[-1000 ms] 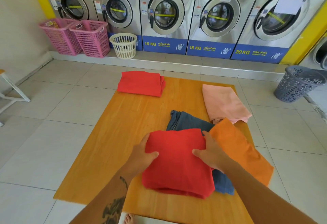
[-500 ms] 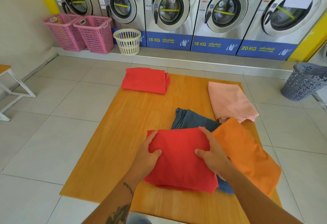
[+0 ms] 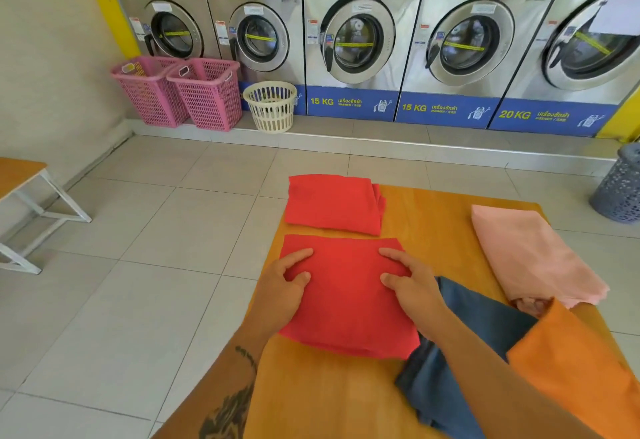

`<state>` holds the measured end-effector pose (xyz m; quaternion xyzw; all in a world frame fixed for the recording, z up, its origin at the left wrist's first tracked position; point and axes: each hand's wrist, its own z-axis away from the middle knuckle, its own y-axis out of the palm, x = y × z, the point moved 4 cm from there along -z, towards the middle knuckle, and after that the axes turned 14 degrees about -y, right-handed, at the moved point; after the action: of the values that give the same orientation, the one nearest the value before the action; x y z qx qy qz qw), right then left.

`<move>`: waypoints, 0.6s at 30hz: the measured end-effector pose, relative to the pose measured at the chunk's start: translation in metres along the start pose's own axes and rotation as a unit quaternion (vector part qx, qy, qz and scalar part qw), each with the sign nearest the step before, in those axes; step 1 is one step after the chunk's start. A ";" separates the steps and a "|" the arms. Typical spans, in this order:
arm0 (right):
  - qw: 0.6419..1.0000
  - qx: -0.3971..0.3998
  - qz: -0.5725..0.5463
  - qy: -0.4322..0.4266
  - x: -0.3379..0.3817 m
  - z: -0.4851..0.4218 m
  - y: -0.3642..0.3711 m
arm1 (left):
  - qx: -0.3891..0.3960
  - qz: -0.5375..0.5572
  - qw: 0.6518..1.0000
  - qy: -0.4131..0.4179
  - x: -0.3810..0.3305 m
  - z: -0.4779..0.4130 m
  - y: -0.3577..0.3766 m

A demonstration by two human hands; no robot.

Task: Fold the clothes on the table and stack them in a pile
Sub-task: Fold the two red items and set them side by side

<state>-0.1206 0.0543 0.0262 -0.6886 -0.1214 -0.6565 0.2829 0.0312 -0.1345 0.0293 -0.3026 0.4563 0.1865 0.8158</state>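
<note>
both hands are gripping a folded red garment (image 3: 346,300) by its sides at the left edge of the wooden table (image 3: 433,217): the left hand (image 3: 282,286) is clamped on its left side with the thumb lying on top of the cloth and the fingers reaching forward along the edge, and the right hand (image 3: 412,282) is clamped on its right side in the same way, thumb on top and fingers pointing away from the person; whether the cloth is lying flat on the table or being held just off it cannot be told

just beyond the fingertips of both hands a second folded red garment (image 3: 332,203) is lying at the far left corner of the table, its near edge close to the far edge of the one being held but a narrow strip of wood is showing between them; its left part is hanging out past the table's edge

directly to the right of the right hand a blue denim garment (image 3: 485,321) is lying unfolded, running under the right forearm towards the person; an orange garment (image 3: 581,369) is lying further right, overlapping the denim, and ahead of that a folded pale pink garment (image 3: 533,258) is sitting well to the right of the right hand, its near end touching the orange one
</note>
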 end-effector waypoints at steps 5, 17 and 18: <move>0.991 0.032 0.126 0.012 -0.014 -0.054 0.047 | -0.006 -0.112 0.994 -0.005 -0.002 -0.068 -0.024; 0.929 0.192 0.309 0.068 -0.040 -0.050 0.047 | -0.056 -0.334 0.941 -0.015 0.044 -0.086 -0.011; 0.933 0.185 0.302 0.056 -0.035 -0.048 0.044 | -0.085 -0.333 0.939 0.003 0.039 -0.082 -0.011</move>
<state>-0.1407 -0.0007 -0.0195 -0.5903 -0.0104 -0.5438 0.5964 0.0057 -0.1956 -0.0335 -0.5058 0.3148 -0.0590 0.8010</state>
